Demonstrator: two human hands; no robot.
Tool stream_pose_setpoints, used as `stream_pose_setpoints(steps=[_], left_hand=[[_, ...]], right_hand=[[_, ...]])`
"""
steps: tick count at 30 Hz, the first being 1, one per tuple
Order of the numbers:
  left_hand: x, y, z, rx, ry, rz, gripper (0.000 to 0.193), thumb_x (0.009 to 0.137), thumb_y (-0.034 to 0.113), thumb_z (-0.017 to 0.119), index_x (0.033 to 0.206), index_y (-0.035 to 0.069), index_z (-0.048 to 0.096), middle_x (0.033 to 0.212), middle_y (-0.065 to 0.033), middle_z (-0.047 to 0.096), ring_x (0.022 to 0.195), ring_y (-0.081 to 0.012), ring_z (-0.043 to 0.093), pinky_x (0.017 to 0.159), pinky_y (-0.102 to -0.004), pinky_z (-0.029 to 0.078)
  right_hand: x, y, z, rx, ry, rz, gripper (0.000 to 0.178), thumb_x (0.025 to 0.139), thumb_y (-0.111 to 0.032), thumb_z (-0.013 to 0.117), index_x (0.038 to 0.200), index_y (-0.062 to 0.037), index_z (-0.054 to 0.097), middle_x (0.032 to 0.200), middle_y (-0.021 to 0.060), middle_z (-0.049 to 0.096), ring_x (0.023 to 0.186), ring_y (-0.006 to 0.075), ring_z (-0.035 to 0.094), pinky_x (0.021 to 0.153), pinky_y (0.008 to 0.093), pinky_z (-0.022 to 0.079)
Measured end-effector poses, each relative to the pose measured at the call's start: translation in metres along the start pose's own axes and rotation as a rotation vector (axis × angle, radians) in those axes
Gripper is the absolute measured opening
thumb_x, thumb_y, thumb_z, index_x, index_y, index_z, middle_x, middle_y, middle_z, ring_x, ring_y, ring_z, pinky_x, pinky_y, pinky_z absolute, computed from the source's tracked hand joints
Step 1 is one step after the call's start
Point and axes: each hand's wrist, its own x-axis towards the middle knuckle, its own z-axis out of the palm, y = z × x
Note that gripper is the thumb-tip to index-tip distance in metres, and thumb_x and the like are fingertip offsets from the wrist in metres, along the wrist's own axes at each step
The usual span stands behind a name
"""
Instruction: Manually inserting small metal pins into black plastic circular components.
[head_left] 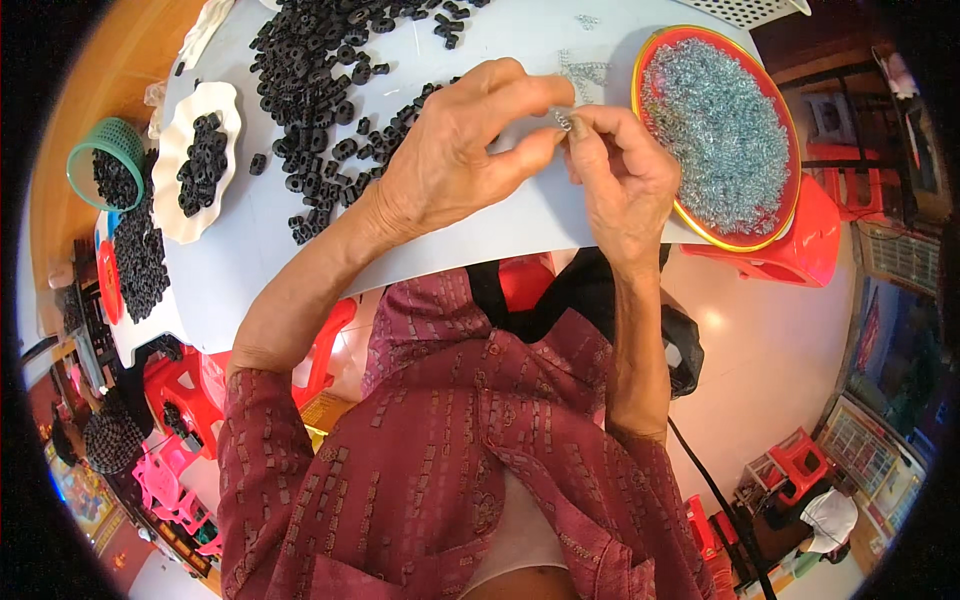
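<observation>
Both hands meet above the near part of the light table. A small silvery metal spring is pinched between the thumb and index finger of my left hand. The fingertips of my right hand close on the spring's other side. Whether a second small part is hidden in the fingers, I cannot make out. Behind and left of my left hand spreads a heap of small black plastic parts. Close to my right hand stands a round red tray with a yellow rim, full of similar springs.
A white wavy-edged dish holds black parts at the left, beside a green basket tipped toward more of them. A few loose springs lie beyond my hands. A white perforated basket sits far right. Red stools stand around the table.
</observation>
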Motion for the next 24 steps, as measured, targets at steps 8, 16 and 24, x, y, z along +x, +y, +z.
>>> stream_pose_setpoints(steps=[8,16,24], left_hand=[[0.001,0.001,0.001,-0.041,0.045,-0.166,0.013,0.080,0.005,0.060,0.093,0.005,0.063,0.080,-0.0077,0.062,0.067,-0.0192,0.060,0.062,-0.0291,0.047],[0.003,-0.015,-0.014,-0.892,-0.053,-0.751,0.023,0.088,0.020,0.057,0.099,0.001,0.063,0.082,-0.0055,0.064,0.071,-0.0133,0.057,0.073,-0.0256,0.047],[0.003,-0.007,-0.003,-0.450,0.011,-0.421,0.016,0.088,0.012,0.056,0.100,0.003,0.061,0.077,-0.0012,0.063,0.069,-0.0058,0.054,0.063,-0.0224,0.045]], right_hand=[[0.000,-0.002,0.003,-0.077,0.004,0.001,0.005,0.081,-0.002,0.064,0.085,0.0009,0.063,0.070,-0.0018,0.059,0.061,0.0031,0.050,0.056,0.0200,0.043],[0.000,-0.004,0.003,-0.101,0.007,0.002,0.005,0.081,-0.003,0.064,0.085,0.0009,0.063,0.070,-0.0016,0.059,0.061,0.0029,0.050,0.056,0.0199,0.044],[0.000,-0.001,0.002,-0.100,0.015,0.016,0.007,0.085,-0.006,0.064,0.085,0.0008,0.063,0.068,-0.0020,0.058,0.059,0.0033,0.048,0.054,0.0202,0.041]])
